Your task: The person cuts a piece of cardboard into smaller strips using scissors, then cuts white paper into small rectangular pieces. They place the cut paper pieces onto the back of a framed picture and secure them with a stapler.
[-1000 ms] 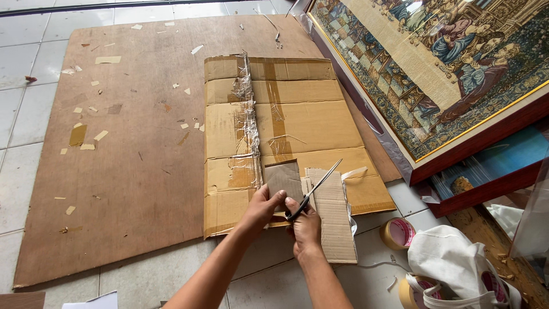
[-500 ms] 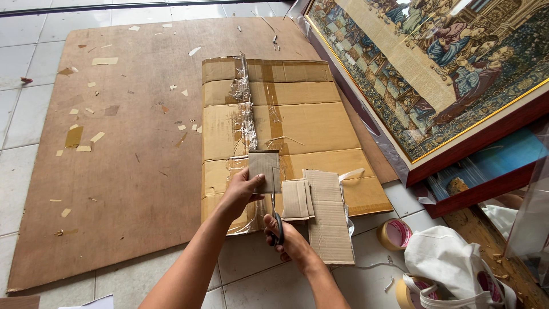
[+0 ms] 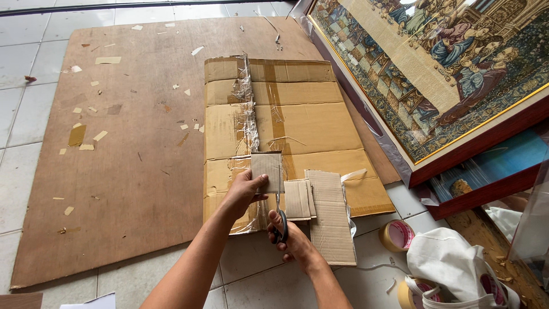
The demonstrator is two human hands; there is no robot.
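Observation:
My left hand point(image 3: 245, 190) grips a small rectangular cardboard piece point(image 3: 267, 170) and holds it upright above the flattened cardboard box point(image 3: 309, 120). Just below it, my right hand point(image 3: 291, 237) holds grey-handled scissors point(image 3: 280, 220) with the blades pointing up into the lower edge of that piece. Beside the scissors lie a cut cardboard scrap point(image 3: 298, 198) and a longer corrugated strip point(image 3: 329, 220). The flattened box carries peeling clear tape along its middle.
A large brown board point(image 3: 120, 143) with paper scraps covers the tiled floor. A big framed tapestry picture point(image 3: 440, 68) leans at the right. Tape rolls point(image 3: 397, 234) and a white cloth bag point(image 3: 452, 266) lie at the lower right.
The left hand lifted the small cardboard piece off the box and stood it up. The right hand swung the scissors from a slant to vertical under the piece.

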